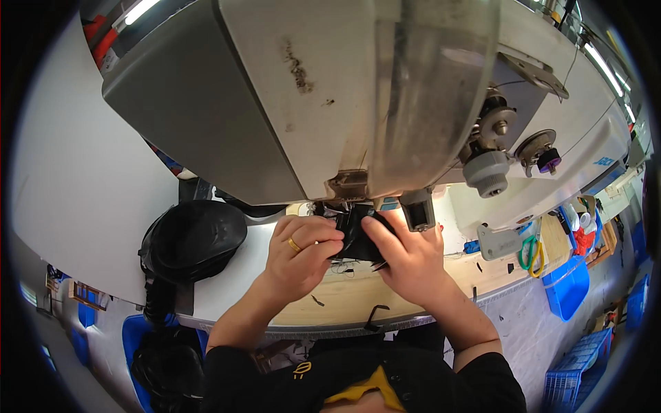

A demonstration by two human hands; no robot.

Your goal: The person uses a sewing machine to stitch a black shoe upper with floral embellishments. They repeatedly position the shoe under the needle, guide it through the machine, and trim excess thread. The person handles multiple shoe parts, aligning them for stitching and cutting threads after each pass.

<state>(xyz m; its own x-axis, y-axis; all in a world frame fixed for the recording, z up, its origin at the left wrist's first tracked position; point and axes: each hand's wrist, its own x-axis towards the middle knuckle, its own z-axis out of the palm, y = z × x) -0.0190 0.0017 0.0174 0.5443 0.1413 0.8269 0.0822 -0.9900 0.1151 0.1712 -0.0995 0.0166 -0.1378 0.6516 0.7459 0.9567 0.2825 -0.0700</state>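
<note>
Through the head camera, I find the sewing machine the biggest obstacle: its pale body hangs over and beyond both hands, its clear guard above the right one, and a metal bracket juts down right beside the right fingers. To the left of the left hand, a rounded black bundle takes up that end of the work surface, with a blue tub of dark pieces below it. Well to the right of the right hand lie green-and-yellow scissors, near a blue bin. For room, I have a strip of wooden tabletop on the near side of the hands, marked by small dark scraps; a bent black strip lies at its front edge. The black piece sits between the two hands, under the machine's head. The left hand pinches its left side; the right hand rests its thumb on it, but I cannot tell whether the fingers close underneath. The piece looks dark and folded, its far end hidden by the machine.
</note>
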